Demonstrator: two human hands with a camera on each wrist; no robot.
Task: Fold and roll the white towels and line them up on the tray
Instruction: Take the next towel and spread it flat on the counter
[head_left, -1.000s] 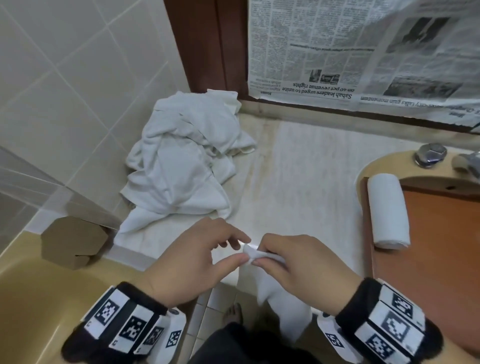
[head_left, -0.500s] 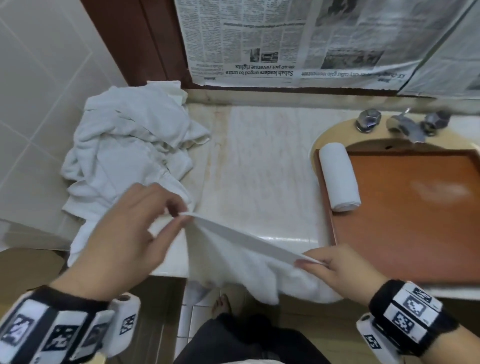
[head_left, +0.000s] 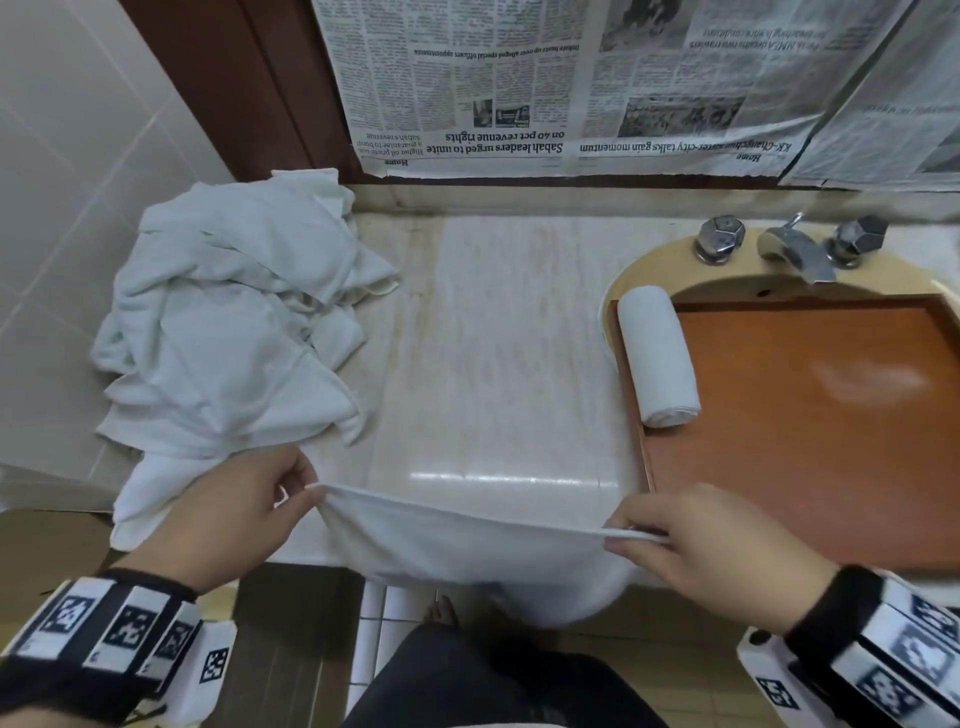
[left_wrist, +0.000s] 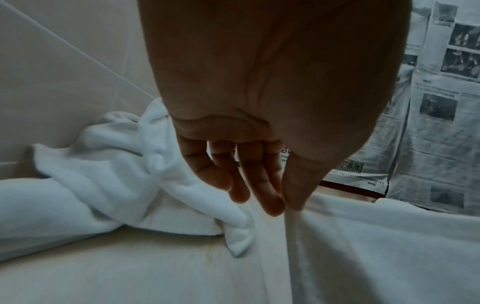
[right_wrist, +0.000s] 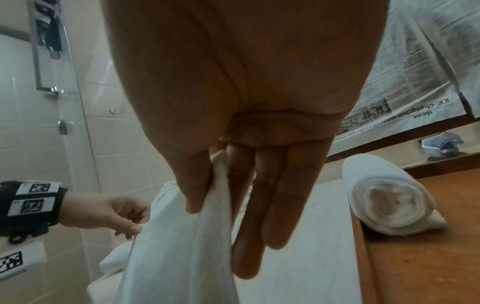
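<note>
A white towel (head_left: 467, 551) hangs stretched between my two hands over the counter's front edge. My left hand (head_left: 306, 493) pinches its left corner, and my right hand (head_left: 623, 535) pinches the right corner between thumb and fingers (right_wrist: 200, 185). The towel (right_wrist: 176, 246) drops below the counter toward the floor. One rolled white towel (head_left: 657, 358) lies along the left side of the brown wooden tray (head_left: 810, 441). A heap of loose white towels (head_left: 228, 332) sits at the counter's left, beside my left hand (left_wrist: 288, 197).
The tray rests over a beige sink with chrome taps (head_left: 795, 249) behind it. Newspaper (head_left: 571, 83) covers the wall behind. The marble counter (head_left: 498, 364) lies between heap and tray. Tiled wall stands at the left; my legs and a foot (head_left: 441, 613) show below.
My hands have drawn apart from one spot, spreading the towel's top edge wide. The view has shifted right, bringing the tray and taps into sight.
</note>
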